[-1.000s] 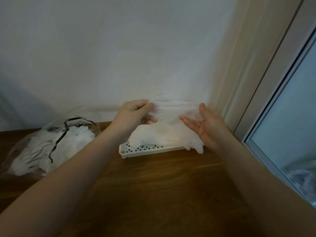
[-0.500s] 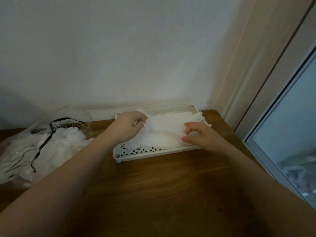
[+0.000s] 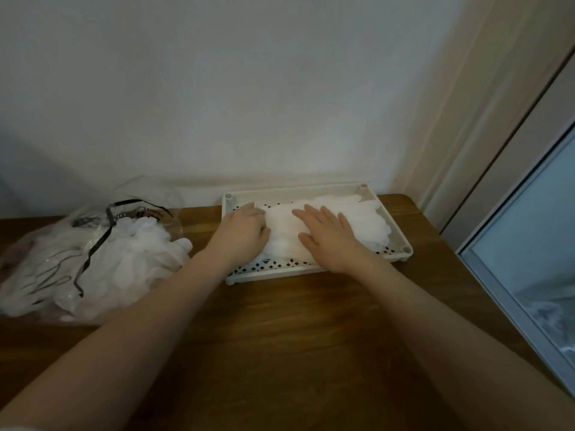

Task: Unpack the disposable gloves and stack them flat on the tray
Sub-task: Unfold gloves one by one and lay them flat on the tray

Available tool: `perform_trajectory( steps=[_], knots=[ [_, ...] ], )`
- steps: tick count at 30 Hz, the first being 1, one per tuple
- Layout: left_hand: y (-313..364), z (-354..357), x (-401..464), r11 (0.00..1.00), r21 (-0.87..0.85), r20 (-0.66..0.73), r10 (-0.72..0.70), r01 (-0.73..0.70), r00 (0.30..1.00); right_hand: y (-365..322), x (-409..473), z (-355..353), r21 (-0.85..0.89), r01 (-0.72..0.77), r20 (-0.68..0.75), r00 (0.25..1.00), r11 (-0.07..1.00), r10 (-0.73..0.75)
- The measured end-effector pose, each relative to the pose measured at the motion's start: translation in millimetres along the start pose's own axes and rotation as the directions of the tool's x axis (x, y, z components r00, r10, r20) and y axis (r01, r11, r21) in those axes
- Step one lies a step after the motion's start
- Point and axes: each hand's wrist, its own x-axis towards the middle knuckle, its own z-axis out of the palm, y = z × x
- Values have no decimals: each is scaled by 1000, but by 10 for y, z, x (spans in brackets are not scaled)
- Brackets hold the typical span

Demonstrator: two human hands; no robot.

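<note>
Wood-grained and dark, the desk (image 3: 295,331) runs up to a pale wall (image 3: 249,88), with a window frame (image 3: 510,269) closing off its right side. On the far edge sits a white perforated tray (image 3: 396,234), and a stack of translucent disposable gloves (image 3: 361,219) lies in it. The right hand (image 3: 329,234) rests flat on the stack, fingers spread. The left hand (image 3: 244,233) lies on the stack's left end with its fingers bent; I cannot tell whether it pinches anything. Both forearms cross the near desk and hide part of the tray's front rim. Well to the left lies a clear plastic bag (image 3: 93,244) with black print, more gloves spilling from its mouth.
</note>
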Motion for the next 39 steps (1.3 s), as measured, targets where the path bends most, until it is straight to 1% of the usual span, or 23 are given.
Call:
perform_trajectory(
  steps=[2,5,7,10,12,14,15,16,18,20,23,25,26,27,29,30,32,33,34,35,36,37,39],
  knots=[
    [-51,31,-2,998,49,48,-33,31,998,94,20,60,-39,-65,90,994,997,68],
    [-94,59,-24,996,77,90,-62,55,994,285,-2,33,-128,-109,117,985,986,124],
    [-107,73,-32,995,68,100,-78,71,992,445,-30,-12,-155,-136,110,982,979,154],
    [-112,79,-22,993,82,127,-91,81,988,611,-70,-63,-143,-154,91,982,978,168],
    [-124,77,-8,990,108,179,-107,89,978,620,-81,-102,-124,-155,119,978,980,170],
    [-119,38,-32,989,131,218,-101,73,971,554,-98,-158,-153,-162,129,975,975,183],
    [-112,1,-58,990,132,219,-80,52,972,496,-113,-193,-192,-165,98,978,967,186],
    [-102,-52,-98,993,113,205,-52,29,977,415,-139,-224,-232,-164,35,984,959,177],
    [-67,-230,-244,999,32,135,12,-16,991,158,-223,-281,-225,-132,-126,986,965,105],
    [-19,-422,-411,998,-46,24,53,-52,998,-187,-344,-308,-151,-19,-219,976,988,-14],
    [-19,-620,-673,994,-77,-130,64,-75,989,-710,-476,-202,-183,200,-221,946,963,-238],
    [-49,-701,-842,990,-128,-203,37,-64,978,-986,-487,-28,-173,299,-187,925,938,-329],
    [-82,-743,-934,986,-156,-232,17,-55,973,-1121,-469,94,-127,336,-165,921,933,-354],
    [-104,-778,-1004,983,-175,-254,5,-51,967,-1225,-434,210,-24,352,-134,926,936,-352],
    [-187,-821,-1104,983,-182,-262,-20,-29,965,-1390,-334,393,233,328,-81,945,915,-318],
    [-271,-826,-1160,989,-150,-253,-31,-7,967,-1486,-272,473,305,304,-71,952,903,-297],
    [-392,-795,-1221,999,6,-265,-49,52,963,-1592,-154,583,340,262,-66,965,903,-255],
    [-450,-772,-1257,992,84,-307,-63,93,950,-1640,-106,618,352,239,-60,971,905,-233],
    [-488,-760,-1297,982,116,-361,-97,148,927,-1671,-69,641,369,209,-47,977,906,-207],
    [-539,-762,-1344,972,107,-394,-150,208,907,-1721,-45,658,401,171,-29,984,900,-175],
    [-569,-760,-1366,960,86,-391,-212,265,896,-1737,-25,669,444,132,-16,990,886,-140],
    [-612,-754,-1383,949,78,-358,-261,307,896,-1761,-13,680,481,97,-7,994,871,-107],
    [-705,-717,-1390,948,33,-266,-297,317,917,-1804,5,705,519,44,26,997,854,-68]
  ],
)
